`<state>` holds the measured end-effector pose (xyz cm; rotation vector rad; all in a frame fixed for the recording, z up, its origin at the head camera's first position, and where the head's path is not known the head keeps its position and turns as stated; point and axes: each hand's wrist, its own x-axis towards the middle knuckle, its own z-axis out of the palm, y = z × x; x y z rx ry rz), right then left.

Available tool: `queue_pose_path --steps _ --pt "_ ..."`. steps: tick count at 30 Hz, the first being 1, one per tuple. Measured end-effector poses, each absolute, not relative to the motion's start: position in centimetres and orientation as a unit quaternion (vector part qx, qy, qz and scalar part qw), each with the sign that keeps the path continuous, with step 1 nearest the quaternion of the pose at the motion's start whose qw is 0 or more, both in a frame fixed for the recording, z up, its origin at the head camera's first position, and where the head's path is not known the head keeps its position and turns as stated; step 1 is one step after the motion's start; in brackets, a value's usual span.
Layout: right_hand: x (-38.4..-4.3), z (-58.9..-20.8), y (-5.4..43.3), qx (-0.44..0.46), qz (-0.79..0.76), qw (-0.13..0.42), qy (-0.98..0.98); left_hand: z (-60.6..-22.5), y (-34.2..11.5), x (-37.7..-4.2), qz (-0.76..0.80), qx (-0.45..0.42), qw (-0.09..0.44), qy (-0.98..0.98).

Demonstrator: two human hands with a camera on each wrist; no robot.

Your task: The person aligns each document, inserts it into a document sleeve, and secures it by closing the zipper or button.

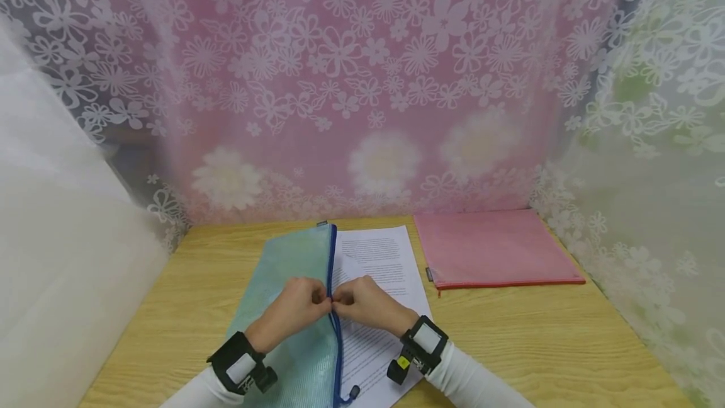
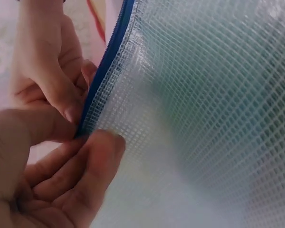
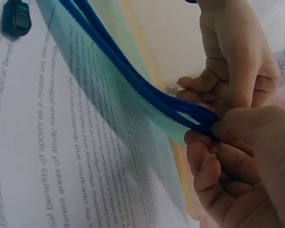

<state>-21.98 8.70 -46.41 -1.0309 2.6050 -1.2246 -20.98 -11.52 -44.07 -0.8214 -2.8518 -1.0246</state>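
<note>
A teal mesh zipper pouch [image 1: 300,357] lies on the table, its blue zipper [image 1: 339,357] running along the right side. Midway up that zipper my left hand [image 1: 296,305] pinches the edge between thumb and fingers. Right beside it, my right hand [image 1: 368,302] pinches the same blue edge, fingertips meeting the left ones. In the right wrist view the two zipper tapes [image 3: 133,78] stand slightly apart below the fingers. The dark zipper pull [image 3: 16,19] hangs at the near end. Printed paper sheets [image 1: 385,257] lie along the pouch's right side, beneath my right hand.
A pink zipper pouch [image 1: 493,247] with a red zipper lies flat at the back right of the wooden table [image 1: 510,345]. A flowered curtain [image 1: 362,80] closes off the back, and translucent sheeting hangs on both sides.
</note>
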Motion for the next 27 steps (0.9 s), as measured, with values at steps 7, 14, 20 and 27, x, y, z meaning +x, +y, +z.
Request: queue_pose_path --steps 7,14,20,27 --pt "-21.7 -47.0 8.4 -0.319 -0.397 0.035 0.860 -44.3 -10.8 -20.4 -0.341 -0.220 0.030 -0.914" --pt "-21.6 -47.4 8.1 -0.310 -0.401 0.026 0.862 -44.4 -10.5 -20.1 -0.344 -0.208 0.050 -0.914" --pt "-21.5 -47.3 7.9 -0.303 -0.392 0.013 0.869 -44.0 -10.7 -20.0 -0.343 -0.189 0.048 -0.919" --pt "-21.8 -47.4 7.9 -0.288 -0.391 0.000 0.874 -42.4 -11.6 -19.8 -0.342 -0.170 0.049 -0.923"
